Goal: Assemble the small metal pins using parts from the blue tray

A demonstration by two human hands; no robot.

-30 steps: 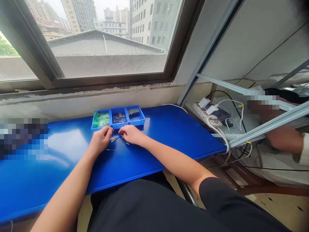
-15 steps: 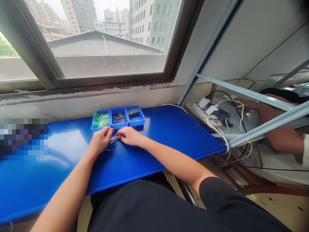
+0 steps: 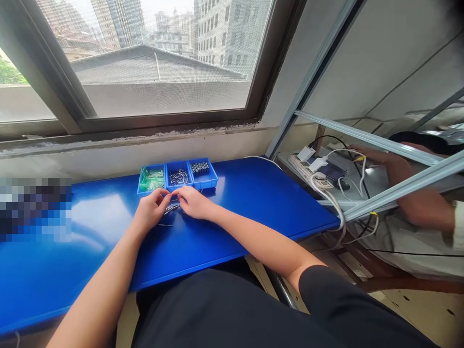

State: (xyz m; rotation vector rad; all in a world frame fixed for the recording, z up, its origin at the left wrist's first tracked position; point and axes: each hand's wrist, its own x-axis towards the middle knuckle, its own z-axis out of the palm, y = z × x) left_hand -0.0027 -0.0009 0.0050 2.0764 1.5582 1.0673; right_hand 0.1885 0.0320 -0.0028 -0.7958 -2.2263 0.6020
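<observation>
My left hand (image 3: 149, 209) is closed, with thumb and forefinger pinched together in front of the blue bins. My right hand (image 3: 194, 203) comes in from the right, its fingers bent to a pinch that meets the left fingertips. Whatever lies between the fingers is too small and covered to name. Below them, a small pile of slim metal pieces (image 3: 171, 209) rests on the blue table (image 3: 239, 212), and one thin piece (image 3: 166, 224) lies apart, nearer to me. Behind the hands stand three joined blue bins (image 3: 205, 184).
The bins hold green and clear small parts (image 3: 154, 180), loose metal pins (image 3: 179, 177) and upright metal cylinders (image 3: 200, 167). A power strip (image 3: 311, 171) with white cables and a metal frame (image 3: 366, 137) are at the right. Beyond the frame is another person's arm (image 3: 416, 193).
My right hand has moved slightly up and left, from the metal pile to the left fingertips. The left hand stays nearly in place.
</observation>
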